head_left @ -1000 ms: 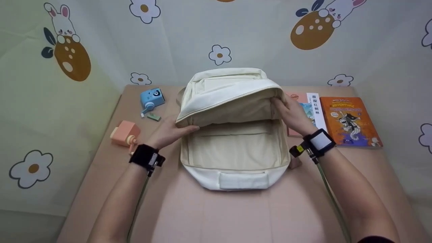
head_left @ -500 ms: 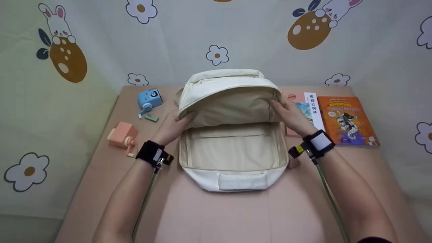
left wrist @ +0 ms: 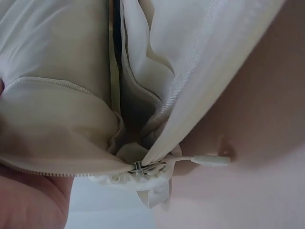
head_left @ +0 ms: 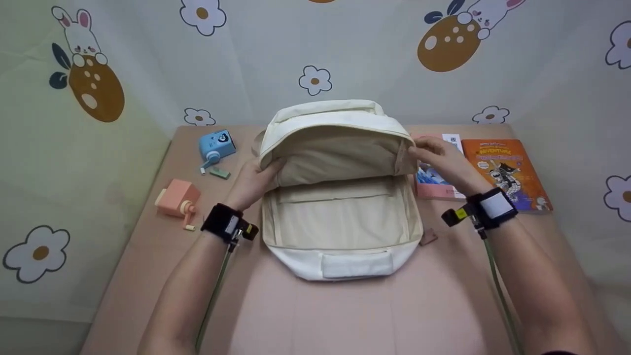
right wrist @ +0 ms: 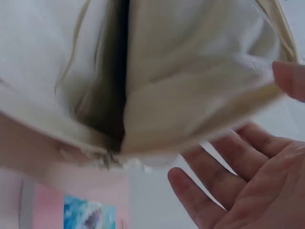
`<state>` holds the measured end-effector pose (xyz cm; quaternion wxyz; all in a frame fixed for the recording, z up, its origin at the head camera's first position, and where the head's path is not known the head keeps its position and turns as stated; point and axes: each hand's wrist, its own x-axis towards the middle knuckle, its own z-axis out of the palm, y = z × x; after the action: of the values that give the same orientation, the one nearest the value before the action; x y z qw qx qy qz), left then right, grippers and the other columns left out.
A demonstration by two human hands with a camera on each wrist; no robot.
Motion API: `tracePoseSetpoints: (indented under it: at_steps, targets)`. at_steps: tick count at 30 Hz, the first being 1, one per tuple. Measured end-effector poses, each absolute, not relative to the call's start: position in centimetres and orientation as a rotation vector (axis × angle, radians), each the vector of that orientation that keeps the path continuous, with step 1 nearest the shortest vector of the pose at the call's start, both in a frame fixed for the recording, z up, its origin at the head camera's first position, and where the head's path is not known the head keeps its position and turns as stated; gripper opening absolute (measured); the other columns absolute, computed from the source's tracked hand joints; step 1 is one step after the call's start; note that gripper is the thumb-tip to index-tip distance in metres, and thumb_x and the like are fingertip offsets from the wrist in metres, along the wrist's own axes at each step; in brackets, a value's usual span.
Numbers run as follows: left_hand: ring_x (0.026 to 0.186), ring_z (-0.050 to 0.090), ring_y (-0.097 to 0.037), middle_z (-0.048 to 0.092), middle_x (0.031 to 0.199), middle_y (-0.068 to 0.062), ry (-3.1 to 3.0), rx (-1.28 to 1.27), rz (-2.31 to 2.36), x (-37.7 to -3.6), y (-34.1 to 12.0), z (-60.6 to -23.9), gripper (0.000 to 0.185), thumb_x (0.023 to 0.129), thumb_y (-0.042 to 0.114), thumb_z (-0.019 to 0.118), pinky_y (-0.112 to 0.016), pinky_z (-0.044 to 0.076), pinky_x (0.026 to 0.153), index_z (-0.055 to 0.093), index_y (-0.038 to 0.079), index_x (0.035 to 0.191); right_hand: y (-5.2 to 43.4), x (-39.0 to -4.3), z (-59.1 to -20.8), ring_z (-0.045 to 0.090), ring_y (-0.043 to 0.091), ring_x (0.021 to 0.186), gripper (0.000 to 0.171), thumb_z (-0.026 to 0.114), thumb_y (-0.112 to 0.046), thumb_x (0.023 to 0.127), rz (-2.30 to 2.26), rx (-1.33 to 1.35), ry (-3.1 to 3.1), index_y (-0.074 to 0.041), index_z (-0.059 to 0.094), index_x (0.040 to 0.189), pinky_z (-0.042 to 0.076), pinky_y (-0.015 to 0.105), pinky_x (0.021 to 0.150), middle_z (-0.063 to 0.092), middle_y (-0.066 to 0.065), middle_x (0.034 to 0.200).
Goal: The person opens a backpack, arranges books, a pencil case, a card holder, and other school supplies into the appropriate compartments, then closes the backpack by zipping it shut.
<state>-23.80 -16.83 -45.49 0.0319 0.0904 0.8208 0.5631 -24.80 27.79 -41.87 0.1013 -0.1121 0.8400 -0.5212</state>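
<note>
Backpack position: the cream backpack (head_left: 340,197) lies flat on the surface (head_left: 345,315) straight ahead of me, between my two hands, its mouth open toward me.
Long axis: it runs away from me, handle end near my body, raised flap (head_left: 335,133) at the far end.
Left hand: my left hand (head_left: 254,180) grips the flap's left edge, fingers curled under the rim; the left wrist view shows the zip pull (left wrist: 209,160) hanging free just beside that corner.
Right hand: my right hand (head_left: 443,158) is off the fabric, palm open and fingers relaxed, just beside the flap's right corner.
Nearer hand: the left touches the backpack; the right is near but apart, and hovers over the pink book (head_left: 434,180).
Books: the orange book (head_left: 508,172) lies farther right, beside the pink one.
Left side: a blue sharpener (head_left: 216,146) and a pink sharpener (head_left: 177,198), well apart from the backpack.
</note>
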Motion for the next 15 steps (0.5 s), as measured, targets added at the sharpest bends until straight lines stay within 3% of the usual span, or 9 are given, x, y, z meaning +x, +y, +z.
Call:
tracePoseSetpoints:
  at_steps: [7,10,15]
  targets:
    - [0.128,0.056,-0.018,0.065,0.134,-0.003,2.484,0.266,1.778,-23.8,-16.9,-45.4,0.053,0.098,0.054,0.062,-0.041,0.04,0.111,0.064,0.02,0.138,31.0,-25.0,-41.4,0.026,0.044,0.148,0.091,0.048,-0.073,0.095,-1.294,0.08,2.536,-0.011,0.034,0.16,0.02,0.07,0.115,0.027,0.02,0.164]
    - [0.127,0.056,-0.019,0.065,0.133,-0.004,2.472,0.277,1.796,-23.8,-16.8,-45.4,0.052,0.099,0.053,0.062,-0.041,0.04,0.111,0.064,0.02,0.139,32.2,-25.4,-42.5,0.019,0.051,0.149,0.1,0.043,-0.075,0.095,-1.117,0.124,2.575,-0.005,0.02,0.162,0.02,0.07,0.114,0.018,0.029,0.164]
    - [0.126,0.057,-0.021,0.064,0.133,-0.008,2.482,0.234,1.781,-23.8,-16.7,-45.4,0.052,0.098,0.051,0.064,-0.042,0.042,0.108,0.065,0.018,0.138,33.4,-26.1,-45.0,0.021,0.059,0.143,0.105,0.045,-0.07,0.098,-0.846,0.105,2.625,0.01,0.011,0.158,0.023,0.071,0.112,0.017,0.041,0.157]
